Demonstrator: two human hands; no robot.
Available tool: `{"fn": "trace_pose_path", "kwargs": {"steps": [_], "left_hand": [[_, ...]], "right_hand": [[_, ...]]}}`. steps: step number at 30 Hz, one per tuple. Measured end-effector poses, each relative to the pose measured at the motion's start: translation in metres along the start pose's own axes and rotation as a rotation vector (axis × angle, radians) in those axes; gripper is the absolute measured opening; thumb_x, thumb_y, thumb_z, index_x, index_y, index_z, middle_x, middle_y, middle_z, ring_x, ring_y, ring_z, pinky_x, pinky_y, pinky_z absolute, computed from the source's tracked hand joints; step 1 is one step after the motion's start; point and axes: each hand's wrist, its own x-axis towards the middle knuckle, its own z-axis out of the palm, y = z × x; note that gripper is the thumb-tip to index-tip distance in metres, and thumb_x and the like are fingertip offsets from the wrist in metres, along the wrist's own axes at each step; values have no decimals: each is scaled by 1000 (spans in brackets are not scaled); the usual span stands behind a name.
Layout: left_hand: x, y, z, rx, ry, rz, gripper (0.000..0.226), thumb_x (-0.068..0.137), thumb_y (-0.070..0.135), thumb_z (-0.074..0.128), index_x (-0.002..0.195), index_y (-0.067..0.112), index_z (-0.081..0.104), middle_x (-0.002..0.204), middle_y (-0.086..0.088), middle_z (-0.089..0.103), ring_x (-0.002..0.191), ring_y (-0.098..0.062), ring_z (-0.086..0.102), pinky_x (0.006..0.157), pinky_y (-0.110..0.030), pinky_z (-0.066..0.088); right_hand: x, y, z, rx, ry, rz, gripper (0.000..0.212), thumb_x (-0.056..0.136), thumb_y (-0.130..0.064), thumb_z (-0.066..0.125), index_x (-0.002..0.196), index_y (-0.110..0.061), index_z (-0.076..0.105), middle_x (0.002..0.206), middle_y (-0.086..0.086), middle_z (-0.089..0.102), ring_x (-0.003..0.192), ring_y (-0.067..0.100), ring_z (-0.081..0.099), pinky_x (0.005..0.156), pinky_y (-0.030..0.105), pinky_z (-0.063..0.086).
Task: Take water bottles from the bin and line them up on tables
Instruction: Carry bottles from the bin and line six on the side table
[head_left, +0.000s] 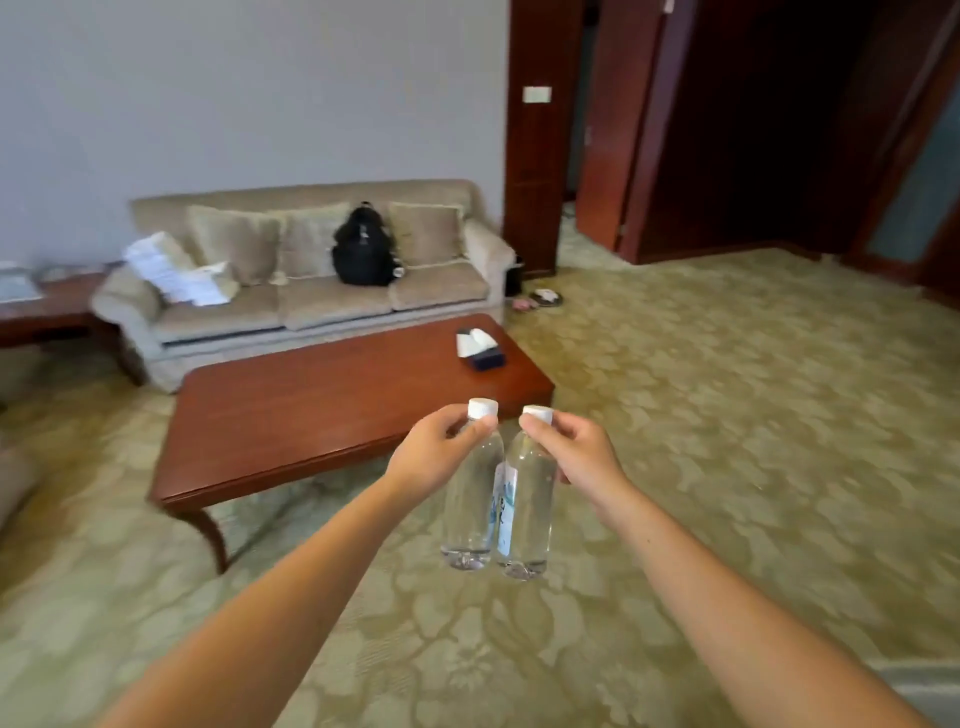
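Left hand (434, 452): fingers clenched on the neck of the left bottle (470, 499), just under its white cap. Bottle hangs upright, clear, full, base over the carpet (727, 415).

Right hand (576, 449): fingers clenched on the neck of the right bottle (527, 509), white cap on, label facing the left bottle. Hangs upright; the two bottles touch or nearly touch along their sides.

Both bottles: held in the air just beyond the near right corner of the desk (322, 415), not resting on anything.

Desk: low, dark red wood, long edge running from near left to far right. Top bare except for a tissue box (480, 348) close to the far right corner. Wide free surface along the near edge and centre.

Sofa (311, 291): beige, behind the desk, narrow gap between them. Holds a black backpack (363, 249) and a stack of white papers (174, 270) at the left arm.

Side desk (47, 312): left of the sofa, partly out of view.

Carpet: open floor to the right of the desk, running to the dark wooden doorway (727, 130). Slippers (540, 299) lie near the sofa's right end.
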Motion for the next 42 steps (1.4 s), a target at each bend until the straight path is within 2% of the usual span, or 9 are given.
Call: {"fn": "trace_pose_path", "kwargs": {"steps": [4,9,15,17,21,26,30,35,42], "left_hand": [[-23,-30,-77,22,138,-89,45,79,73,52,92,33,68,88,2,70,82,-17,65,82,-43,52],[-49,-66,-153,-40,278,-170,62,79,73,54,93,15,69,78,4,61,73,-8,55,73,-34,45],[-57,-110,-229,-46,475,-312,40,88,57,58,97,20,72,94,-5,72,76,-4,62,72,-23,49],[-53,-125,-256,-39,539,-341,39,89,55,59,98,19,72,94,-4,73,78,-6,65,74,-27,51],[-38,-151,-308,-37,658,-380,37,87,56,61,93,20,72,80,4,71,69,-6,63,66,-25,48],[-16,-179,-373,-7,788,-434,44,80,66,60,91,24,72,78,7,70,71,-10,64,70,-31,48],[-10,-198,-418,-15,900,-464,32,87,55,61,92,25,69,58,22,57,58,4,51,61,-20,39],[-19,-229,-475,-1,979,-509,27,88,54,60,85,28,68,55,25,56,53,8,50,59,-18,36],[-36,-302,-586,9,986,-517,32,87,55,61,96,27,72,75,13,67,71,-1,59,67,-20,45]], "right_hand": [[16,-20,81,-56,-177,-20,23,87,-40,72,92,-18,77,69,-11,62,68,7,58,53,16,38],[37,-38,174,-69,-392,-21,16,87,-40,72,85,-25,76,77,-10,71,70,4,62,64,21,44],[75,-52,283,-71,-606,-27,20,88,-40,71,96,-23,76,78,-13,74,66,-5,66,57,13,45],[94,-55,320,-69,-674,-31,20,89,-38,70,97,-20,76,77,-11,74,62,-6,66,50,10,45],[130,-67,390,-65,-788,-66,25,87,-38,72,101,-18,77,85,-5,78,75,5,71,66,20,50],[175,-85,474,-65,-893,-130,25,86,-38,73,102,-20,77,90,-6,78,85,6,71,74,19,50],[197,-97,539,-81,-986,-153,26,84,-40,75,102,-21,78,92,-6,78,89,7,70,78,21,51],[203,-109,616,-76,-1083,-138,19,87,-36,73,95,-20,76,80,-8,76,67,-3,68,58,11,49],[202,-116,752,-88,-1108,-125,12,87,-42,72,92,-31,72,83,-11,74,75,1,66,61,20,48]]}}
